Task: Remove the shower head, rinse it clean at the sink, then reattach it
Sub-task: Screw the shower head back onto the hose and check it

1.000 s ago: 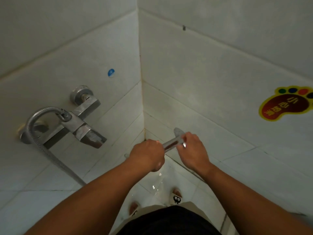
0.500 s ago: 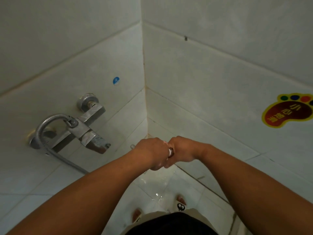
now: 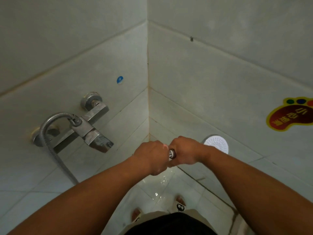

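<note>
Shower head: round white perforated face, near right wall. Right hand curled round its handle (handle hidden). Left hand fisted round ribbed chrome coupling. Corrugated metal hose loops from square chrome mixer.

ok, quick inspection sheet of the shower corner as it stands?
surface: floor tiles wet and glossy.
job's things: shower head held low by the right wall, white face up; chrome connector shows between the hands.
clutter: nothing seen.
hands: left hand grips the hose end at the connector; right hand grips the shower head's handle.
cables: hose loops from the mixer tap down behind the left arm.
surroundings: tiled corner; foot-shaped sticker on the right wall, blue sticker on the left wall.
</note>
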Tool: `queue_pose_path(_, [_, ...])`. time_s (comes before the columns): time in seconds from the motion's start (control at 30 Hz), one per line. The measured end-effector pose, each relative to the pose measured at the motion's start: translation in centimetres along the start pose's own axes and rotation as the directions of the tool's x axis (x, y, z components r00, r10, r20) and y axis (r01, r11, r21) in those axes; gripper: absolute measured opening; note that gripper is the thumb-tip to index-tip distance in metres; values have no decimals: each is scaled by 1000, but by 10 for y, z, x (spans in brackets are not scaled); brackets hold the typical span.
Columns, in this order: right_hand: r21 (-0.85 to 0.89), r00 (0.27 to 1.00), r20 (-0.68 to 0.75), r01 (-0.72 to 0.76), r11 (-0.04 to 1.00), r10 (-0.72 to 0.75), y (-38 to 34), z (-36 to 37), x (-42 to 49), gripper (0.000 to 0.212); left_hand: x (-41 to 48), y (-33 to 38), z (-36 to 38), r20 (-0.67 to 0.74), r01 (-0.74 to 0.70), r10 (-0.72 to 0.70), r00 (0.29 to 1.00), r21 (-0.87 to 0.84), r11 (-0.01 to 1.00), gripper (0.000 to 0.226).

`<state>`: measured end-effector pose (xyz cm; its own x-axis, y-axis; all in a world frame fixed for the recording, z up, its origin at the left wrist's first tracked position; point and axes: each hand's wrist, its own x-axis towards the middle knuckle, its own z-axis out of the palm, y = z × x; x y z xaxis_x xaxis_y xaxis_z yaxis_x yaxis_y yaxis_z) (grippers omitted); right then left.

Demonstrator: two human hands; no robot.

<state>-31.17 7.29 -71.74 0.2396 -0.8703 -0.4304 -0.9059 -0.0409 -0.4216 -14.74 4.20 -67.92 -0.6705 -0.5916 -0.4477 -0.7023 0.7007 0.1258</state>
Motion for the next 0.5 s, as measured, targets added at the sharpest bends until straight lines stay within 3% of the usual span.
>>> queue_pose_path(0.1, [27,982,181,-58,998,52,-7,-15,-2,30,-1,-2,9,-45,-60,56,997,-77,995,29])
queue_pose_path(0.2, [-30,985,168,-26,999,31,-10,-8,-4,24,-3,-11,12,120,-102,165,979,-412,905,38])
queue_pose_path(0.23, [-47,997,80,-13,999,17,-10,-2,-6,25,-4,-14,13,160,-77,178,971,-495,865,39])
queue_pose_path(0.3, [-81,971,-236,5,997,-24,-4,17,-15,30,-4,-21,17,204,42,114,972,-630,776,42])
queue_pose_path(0.37, [-4,826,-564,11,1000,-12,2,47,-30,34,-5,-24,22,279,196,35,960,-752,630,43])
queue_pose_path(0.4, [132,746,-657,-27,991,107,1,61,-39,29,-6,-24,25,309,248,16,951,-791,559,43])
queue_pose_path(0.43, [368,690,-652,-74,927,313,-3,69,-45,23,-6,-22,28,324,279,8,946,-824,493,43])
queue_pose_path(0.47, [691,658,-475,-133,711,584,-8,71,-46,23,-7,-19,29,335,301,4,942,-852,429,42])
queue_pose_path(0.5, [937,678,-107,-176,302,727,-15,67,-43,31,-9,-14,30,339,312,7,941,-873,374,42])
